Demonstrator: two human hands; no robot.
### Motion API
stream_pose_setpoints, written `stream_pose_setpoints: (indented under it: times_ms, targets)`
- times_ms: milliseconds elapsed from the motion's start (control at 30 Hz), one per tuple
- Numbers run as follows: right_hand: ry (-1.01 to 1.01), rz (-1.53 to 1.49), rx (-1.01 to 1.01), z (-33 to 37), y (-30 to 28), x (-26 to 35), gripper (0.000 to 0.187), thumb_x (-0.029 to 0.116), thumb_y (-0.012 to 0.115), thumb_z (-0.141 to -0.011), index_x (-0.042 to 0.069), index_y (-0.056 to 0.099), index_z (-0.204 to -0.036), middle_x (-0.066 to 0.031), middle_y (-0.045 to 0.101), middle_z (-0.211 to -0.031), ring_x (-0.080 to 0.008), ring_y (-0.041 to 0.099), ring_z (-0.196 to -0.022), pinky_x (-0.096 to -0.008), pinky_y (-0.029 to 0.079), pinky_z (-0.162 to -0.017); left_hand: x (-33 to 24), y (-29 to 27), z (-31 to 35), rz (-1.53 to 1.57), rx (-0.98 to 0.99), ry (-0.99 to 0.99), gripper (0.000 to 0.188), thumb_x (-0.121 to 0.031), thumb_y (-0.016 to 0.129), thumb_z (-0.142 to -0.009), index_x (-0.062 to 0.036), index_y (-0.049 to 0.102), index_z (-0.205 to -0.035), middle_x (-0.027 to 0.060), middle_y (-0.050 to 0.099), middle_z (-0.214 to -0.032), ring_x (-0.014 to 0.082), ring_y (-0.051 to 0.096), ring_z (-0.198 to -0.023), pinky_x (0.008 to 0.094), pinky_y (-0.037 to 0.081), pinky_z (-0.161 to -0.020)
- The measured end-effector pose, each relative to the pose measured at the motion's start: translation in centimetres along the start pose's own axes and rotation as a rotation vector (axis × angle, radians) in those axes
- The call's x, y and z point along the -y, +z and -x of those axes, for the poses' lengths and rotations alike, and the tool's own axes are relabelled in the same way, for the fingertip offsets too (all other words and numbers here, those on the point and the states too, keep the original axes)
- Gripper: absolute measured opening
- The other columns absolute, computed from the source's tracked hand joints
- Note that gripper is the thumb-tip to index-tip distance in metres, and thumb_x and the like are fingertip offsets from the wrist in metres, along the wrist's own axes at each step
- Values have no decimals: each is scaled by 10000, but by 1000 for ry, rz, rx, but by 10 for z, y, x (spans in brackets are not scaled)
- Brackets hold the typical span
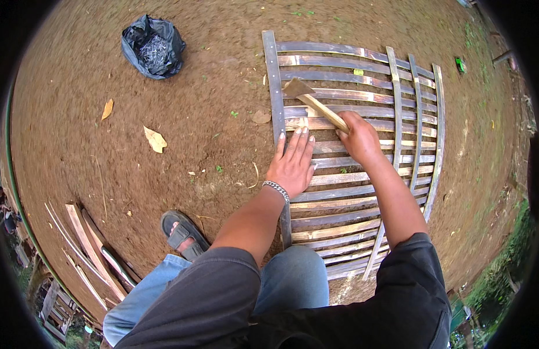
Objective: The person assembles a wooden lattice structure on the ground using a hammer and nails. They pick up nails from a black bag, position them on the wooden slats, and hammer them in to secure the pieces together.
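A panel of split bamboo slats (333, 231) lies on the ground, its slats crossed by several long strips. Along its left side runs a dark strip (273, 75) dotted with nail heads. My left hand (291, 166), a chain bracelet on its wrist, rests flat with fingers spread over the slat ends beside that strip. In my right hand (360, 138) is the wooden handle of a hatchet (319, 106), fingers wrapped round its end. The hatchet's metal head is over the upper left slats, beyond my left fingertips; whether it touches them I cannot tell.
A black plastic bag (153, 47), open at the top, holds many nails at the far left. Loose bamboo strips (90, 247) and a sheathed-looking long dark piece (119, 264) lie near my sandalled foot (185, 234). Dry leaves (155, 139) dot the bare soil. A small green object (460, 65) lies far right.
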State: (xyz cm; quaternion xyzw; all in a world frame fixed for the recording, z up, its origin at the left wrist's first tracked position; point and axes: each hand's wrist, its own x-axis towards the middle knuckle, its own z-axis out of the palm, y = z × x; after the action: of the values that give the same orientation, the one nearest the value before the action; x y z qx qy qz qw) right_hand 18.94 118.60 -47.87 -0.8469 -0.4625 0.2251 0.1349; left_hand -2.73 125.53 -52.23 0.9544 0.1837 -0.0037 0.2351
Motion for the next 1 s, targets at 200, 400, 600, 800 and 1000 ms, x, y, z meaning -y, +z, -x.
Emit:
stream_pose_setpoints:
  times_ms: [200, 400, 600, 800, 1000]
  targets:
    - [84, -22, -71, 9, 9, 4, 296, 82, 717, -829, 141, 634, -1107, -115, 675, -1119, -380, 658, -1000, -468, 545, -842, -4, -3, -2, -18, 50, -34, 707, -434, 482, -990, 0, 349, -1533, 197, 249, -1639, 308, 155, -1551, 551, 83, -1245]
    - [126, -28, -96, 12, 11, 16, 284, 83, 698, -842, 145, 629, -1110, -113, 670, -1130, -388, 657, -1001, -477, 544, -850, -8, -10, -4, -95, 155, 2, 706, -436, 441, -1010, 6, 312, -1547, 196, 199, -1659, 315, 127, -1558, 550, 60, -1248]
    - [107, -27, -67, 11, 11, 13, 318, 91, 720, -832, 141, 625, -1131, -110, 657, -1157, -389, 649, -1019, -471, 540, -874, -1, -18, -12, -117, 174, 25, 714, -434, 432, -1016, 32, 303, -1541, 212, 202, -1655, 337, 131, -1553, 525, 60, -1256]
    - [97, -53, -65, 12, 15, 8, 333, 80, 739, -816, 128, 629, -1126, -117, 656, -1148, -393, 645, -1022, -470, 536, -866, -3, -18, -15, -128, 148, 16, 722, -444, 432, -1015, 25, 299, -1547, 206, 210, -1656, 331, 131, -1554, 522, 60, -1257]
    - [52, -80, -42, 15, 11, 9, 316, 84, 746, -823, 130, 636, -1116, -103, 661, -1126, -384, 650, -999, -464, 536, -850, -1, -12, -13, -164, 135, 40, 712, -431, 450, -1014, 13, 301, -1552, 201, 228, -1651, 320, 175, -1546, 523, 97, -1253]
